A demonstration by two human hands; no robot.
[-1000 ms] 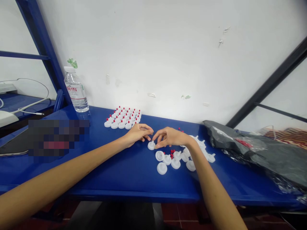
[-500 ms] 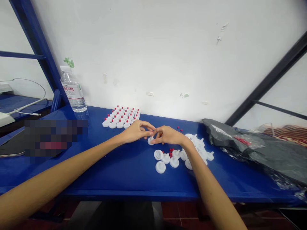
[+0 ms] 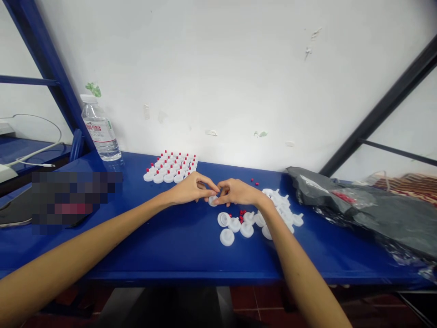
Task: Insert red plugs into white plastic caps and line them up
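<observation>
My left hand (image 3: 193, 187) and my right hand (image 3: 236, 192) meet over the blue table with their fingertips nearly touching. Between them is a white nozzle cap (image 3: 212, 201), a round base whose spout is mostly hidden by the fingers. Left thumb and fingers pinch around its top, and the right thumb presses at its side with the fingers curled. Whether a small red tip is also in the fingers cannot be seen. Below the right hand lie loose white nozzle caps (image 3: 227, 237) and several small red tips (image 3: 242, 217). More white caps (image 3: 283, 205) are heaped beyond the right wrist.
White caps with red tips (image 3: 170, 167) stand in rows at the back left. Two red tips (image 3: 257, 184) lie near the wall. A water bottle (image 3: 101, 132) stands at the left, and a grey plastic bag (image 3: 341, 205) covers the right side of the blue table (image 3: 170, 246).
The view has shifted slightly. Both hands stay together at the nozzle cap, with only small finger movements; the right fingers have drawn slightly off the left fingertips.
</observation>
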